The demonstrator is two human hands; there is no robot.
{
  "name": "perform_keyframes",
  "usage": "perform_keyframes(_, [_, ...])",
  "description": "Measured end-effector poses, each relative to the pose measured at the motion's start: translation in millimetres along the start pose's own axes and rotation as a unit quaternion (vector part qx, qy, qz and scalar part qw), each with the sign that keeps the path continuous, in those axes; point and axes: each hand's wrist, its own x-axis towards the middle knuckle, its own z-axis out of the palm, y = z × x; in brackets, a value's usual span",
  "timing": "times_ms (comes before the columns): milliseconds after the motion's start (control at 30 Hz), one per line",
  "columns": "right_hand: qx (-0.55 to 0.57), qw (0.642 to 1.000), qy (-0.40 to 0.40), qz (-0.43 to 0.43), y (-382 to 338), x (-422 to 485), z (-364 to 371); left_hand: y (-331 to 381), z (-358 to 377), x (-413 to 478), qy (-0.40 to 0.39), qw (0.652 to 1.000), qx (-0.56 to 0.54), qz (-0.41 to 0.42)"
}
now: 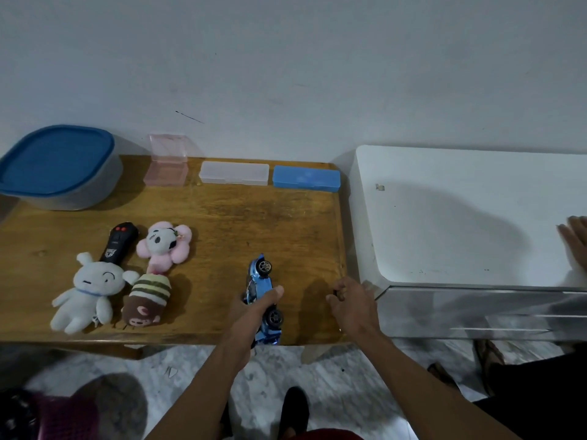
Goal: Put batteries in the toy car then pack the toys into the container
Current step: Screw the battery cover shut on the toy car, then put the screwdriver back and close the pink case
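Wooden surface [222, 217], front edge: blue toy car [261, 282], wheels showing, clasped in your left grip [254, 308]. Right grip [351, 304] just beside it, fingers curled; contents cannot be told. Far left: lidded container [57, 166]. Left: plush toys [87, 290], black remote [119, 241]. Rear: small cases [234, 173].

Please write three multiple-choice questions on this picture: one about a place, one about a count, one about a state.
1. Where is the container?
A. back left of the table
B. on the floor
C. at the table's front edge

2. How many plush toys lie on the table?
A. two
B. three
C. five

3. The car is:
A. lying free
B. gripped by the left hand
C. inside the container

Answers: 1 A, its blue lid shows in that corner. 2 B, a white, a pink and a brown one. 3 B, the thumb crosses its body, wheels turned sideways.
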Motion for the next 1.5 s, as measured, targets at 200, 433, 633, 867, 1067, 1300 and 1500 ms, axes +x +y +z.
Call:
perform_keyframes(200, [0.01,1.0,-0.004,0.001,3.9,-0.9,4.9,-1.9,16.7,11.9,0.165,0.943,0.28,0.074])
perform_keyframes(433, [0.023,1.0,-0.006,0.009,5.0,-1.3,3.8,-5.2,32.9,13.3,0.258,0.837,0.476,0.079])
perform_keyframes(633, [0.015,1.0,-0.006,0.018,4.9,-1.0,3.3,-9.4,29.2,20.0,0.278,0.839,0.461,0.076])
perform_keyframes(867, [0.002,1.0,-0.004,0.001,3.6,1.9,1.5,-1.2,26.2,13.4,0.286,0.849,0.427,0.121])
perform_keyframes(1067, [-0.054,0.997,-0.007,-0.058,-23.9,16.4,-3.4,34.8,2.0,6.2,0.254,0.801,0.485,0.24])
perform_keyframes(1300, [-0.076,0.974,-0.03,-0.213,-92.9,39.0,-3.7,92.1,-62.7,8.7,0.215,0.621,0.661,0.362])
perform_keyframes(1500, [-0.137,0.941,-0.018,-0.31,-163.6,56.9,18.0,142.7,-109.0,22.1,0.223,0.565,0.706,0.364])
